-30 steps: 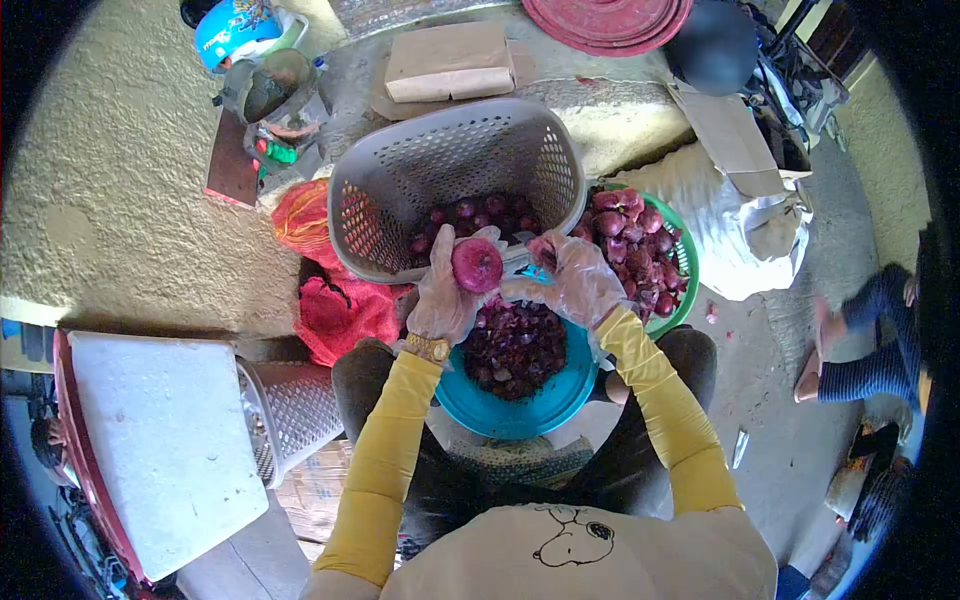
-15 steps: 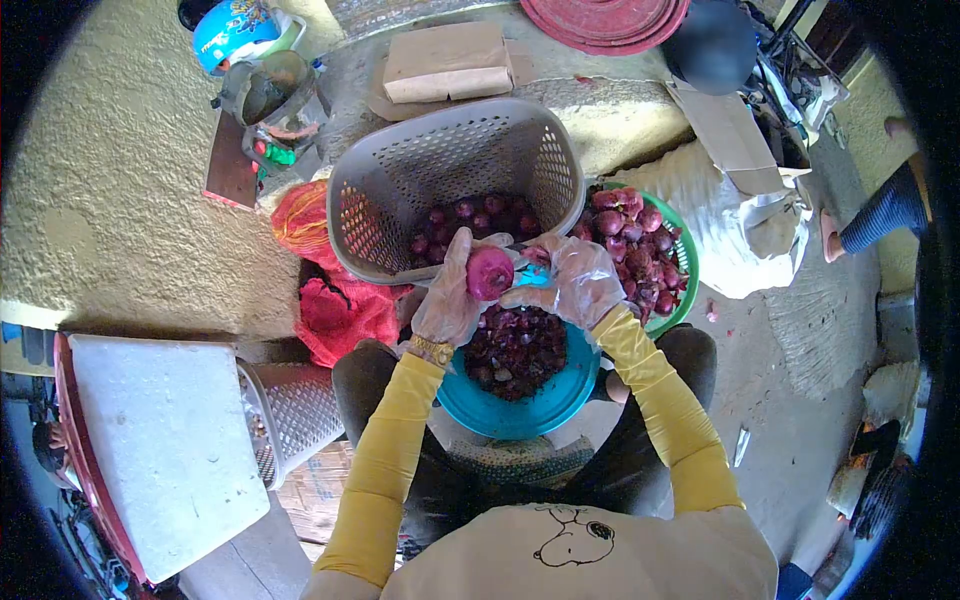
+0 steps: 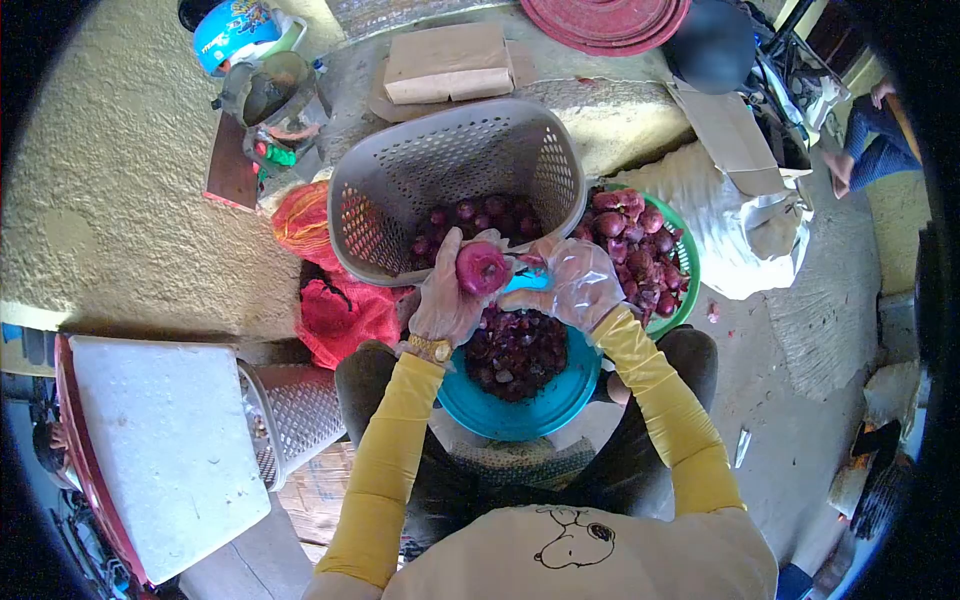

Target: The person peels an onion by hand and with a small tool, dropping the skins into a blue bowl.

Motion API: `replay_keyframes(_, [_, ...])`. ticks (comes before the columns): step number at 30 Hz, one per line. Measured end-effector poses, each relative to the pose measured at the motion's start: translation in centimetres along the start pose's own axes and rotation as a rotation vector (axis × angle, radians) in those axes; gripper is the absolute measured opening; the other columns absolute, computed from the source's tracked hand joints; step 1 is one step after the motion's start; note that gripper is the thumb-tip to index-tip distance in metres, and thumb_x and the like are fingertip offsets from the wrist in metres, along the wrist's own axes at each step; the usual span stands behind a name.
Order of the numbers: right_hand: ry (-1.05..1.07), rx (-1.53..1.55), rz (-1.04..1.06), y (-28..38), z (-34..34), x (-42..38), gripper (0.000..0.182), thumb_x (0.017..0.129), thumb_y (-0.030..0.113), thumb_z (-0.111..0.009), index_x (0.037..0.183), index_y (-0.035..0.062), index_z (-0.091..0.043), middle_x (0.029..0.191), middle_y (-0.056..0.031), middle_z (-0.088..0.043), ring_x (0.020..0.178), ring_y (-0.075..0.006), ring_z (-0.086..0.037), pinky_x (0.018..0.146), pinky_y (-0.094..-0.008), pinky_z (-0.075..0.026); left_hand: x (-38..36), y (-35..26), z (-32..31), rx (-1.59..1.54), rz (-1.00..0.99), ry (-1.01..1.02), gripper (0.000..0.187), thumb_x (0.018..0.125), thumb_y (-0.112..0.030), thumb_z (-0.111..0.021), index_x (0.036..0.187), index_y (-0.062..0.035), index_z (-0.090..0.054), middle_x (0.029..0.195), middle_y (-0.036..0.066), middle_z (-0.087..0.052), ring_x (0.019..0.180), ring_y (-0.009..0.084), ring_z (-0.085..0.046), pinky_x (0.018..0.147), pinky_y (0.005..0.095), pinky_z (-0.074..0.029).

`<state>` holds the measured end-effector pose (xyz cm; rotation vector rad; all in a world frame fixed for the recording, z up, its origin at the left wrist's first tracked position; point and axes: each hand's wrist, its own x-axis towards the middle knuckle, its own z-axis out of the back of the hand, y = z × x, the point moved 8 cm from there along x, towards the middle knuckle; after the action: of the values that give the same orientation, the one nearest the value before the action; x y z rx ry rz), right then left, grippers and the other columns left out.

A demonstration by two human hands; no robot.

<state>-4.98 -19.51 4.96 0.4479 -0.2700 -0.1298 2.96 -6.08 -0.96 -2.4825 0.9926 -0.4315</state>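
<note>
A peeled red onion (image 3: 482, 268) sits in my left hand (image 3: 449, 300), its fingers closed round it. My right hand (image 3: 580, 283), in a clear plastic glove like the left, is closed on a small blue-handled knife (image 3: 530, 278); its blade is mostly hidden. A scrap of onion skin (image 3: 533, 260) shows by the right fingertips. Below both hands, a blue basin (image 3: 517, 425) holds dark onion skins (image 3: 515, 355). Beyond them stands a grey perforated basket (image 3: 450, 150) with several onions at its bottom. Unpeeled onions (image 3: 640, 245) fill a green basket (image 3: 693, 262) on the right.
Red net sacks (image 3: 345, 315) lie left of the grey basket. A white foam lid (image 3: 165, 450) and a light perforated basket (image 3: 300, 415) are at lower left. A white sack (image 3: 720, 225) lies beyond the green basket. Another person's leg (image 3: 870, 145) shows at far right.
The onion has turned in my left hand and shifted slightly left. My right hand has tilted a little, with the knife still in it. The other person's leg has moved up and away.
</note>
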Motion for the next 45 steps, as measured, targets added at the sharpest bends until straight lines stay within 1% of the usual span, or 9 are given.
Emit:
replay_keyframes(2, [0.059, 0.022, -0.032, -0.3, -0.4, 0.1, 0.073, 0.065, 0.068, -0.083, 0.098, 0.0049, -0.069, 0.087, -0.0157, -0.071, 0.084, -0.0351, -0.071, 0.075, -0.0426, -0.056, 0.0, -1.7, -2.3, 0.578, -0.096, -0.042, 0.058, 0.107, -0.044, -0.044, 0.134, 0.0068, -0.051, 0.132, 0.02, -0.059, 0.118, 0.031, -0.062, 0.104, 0.0456, -0.053])
replay_keyframes(6, [0.022, 0.094, -0.019, -0.1, 0.1, 0.2, 0.071, 0.063, 0.067, -0.084, 0.094, 0.0046, -0.069, 0.083, -0.0143, -0.071, 0.082, -0.034, -0.071, 0.074, -0.0418, -0.057, 0.1, -1.6, -2.6, 0.569, -0.093, 0.093, 0.057, 0.109, -0.043, -0.039, 0.134, 0.0064, -0.051, 0.133, 0.019, -0.059, 0.118, 0.0308, -0.062, 0.104, 0.0436, -0.053])
replay_keyframes(8, [0.016, 0.044, -0.028, 0.3, 0.7, 0.2, 0.071, 0.062, 0.066, -0.086, 0.093, 0.0047, -0.069, 0.081, -0.0135, -0.07, 0.079, -0.0337, -0.071, 0.072, -0.0419, -0.057, -0.3, -1.9, -3.2, 1.45, -0.236, 0.172, 0.047, 0.108, -0.03, -0.048, 0.139, 0.0057, -0.046, 0.133, 0.017, -0.059, 0.118, 0.0289, -0.062, 0.106, 0.041, -0.051])
replay_keyframes(12, [0.042, -0.009, -0.023, -0.3, -0.1, 0.1, 0.072, 0.062, 0.068, -0.084, 0.092, 0.0041, -0.068, 0.081, -0.0147, -0.07, 0.08, -0.0344, -0.071, 0.072, -0.0427, -0.057, -0.1, -1.5, -2.7, 0.889, -0.151, 0.296, 0.049, 0.101, -0.01, -0.059, 0.144, 0.0037, -0.039, 0.133, 0.017, -0.06, 0.118, 0.0285, -0.063, 0.107, 0.0381, -0.049])
replay_keyframes(14, [0.086, -0.104, -0.002, 0.0, -0.2, 0.2, 0.073, 0.064, 0.072, -0.08, 0.09, 0.0052, -0.068, 0.082, -0.0155, -0.071, 0.082, -0.0354, -0.071, 0.072, -0.0435, -0.057, -0.5, -1.8, -2.5, 1.71, -0.267, 0.313, 0.086, 0.084, -0.011, -0.08, 0.151, -0.0071, -0.027, 0.134, 0.015, -0.064, 0.118, 0.0307, -0.065, 0.104, 0.0405, -0.051])
replay_keyframes(36, [-0.132, -0.126, 0.204, 1.3, 0.4, -0.2, 0.071, 0.064, 0.081, -0.072, 0.079, 0.0123, -0.065, 0.069, -0.0081, -0.066, 0.067, -0.0296, -0.068, 0.06, -0.039, -0.054, -0.3, -1.1, -0.8, 1.666, -0.068, 0.198, 0.065, 0.09, -0.008, -0.071, 0.146, 0.0004, -0.039, 0.128, 0.019, -0.063, 0.118, 0.0317, -0.062, 0.103, 0.0386, -0.049])
replay_keyframes(38, [-0.156, -0.188, 0.204, 1.3, 0.6, -0.3, 0.069, 0.063, 0.08, -0.073, 0.075, 0.013, -0.061, 0.064, -0.0062, -0.061, 0.063, -0.0286, -0.066, 0.059, -0.0381, -0.053, -0.2, -0.7, -1.2, 1.277, 0.042, 0.212, 0.06, 0.093, -0.004, -0.066, 0.146, 0.0001, -0.039, 0.125, 0.018, -0.064, 0.116, 0.0302, -0.062, 0.102, 0.0381, -0.05])
replay_keyframes(42, [-0.149, -0.198, 0.214, 2.1, 1.4, -0.1, 0.069, 0.062, 0.08, -0.074, 0.074, 0.0139, -0.059, 0.063, -0.0047, -0.058, 0.063, -0.0271, -0.065, 0.058, -0.0376, -0.053, -0.1, -0.5, 0.6, 1.678, -0.093, 0.184, 0.055, 0.095, 0.0, -0.063, 0.145, -0.0004, -0.039, 0.123, 0.017, -0.064, 0.114, 0.0285, -0.062, 0.101, 0.0376, -0.05])
replay_keyframes(45, [0.264, -0.164, 0.014, 0.6, -0.9, 0.1, 0.071, 0.076, 0.077, -0.064, 0.123, 0.0245, -0.067, 0.101, -0.0101, -0.073, 0.092, -0.0338, -0.07, 0.078, -0.0473, -0.057, 0.7, 2.7, 8.3, 1.186, 0.17, 0.104, 0.058, 0.093, 0.0, -0.064, 0.145, -0.0008, -0.039, 0.122, 0.017, -0.064, 0.114, 0.0303, -0.063, 0.101, 0.038, -0.05])
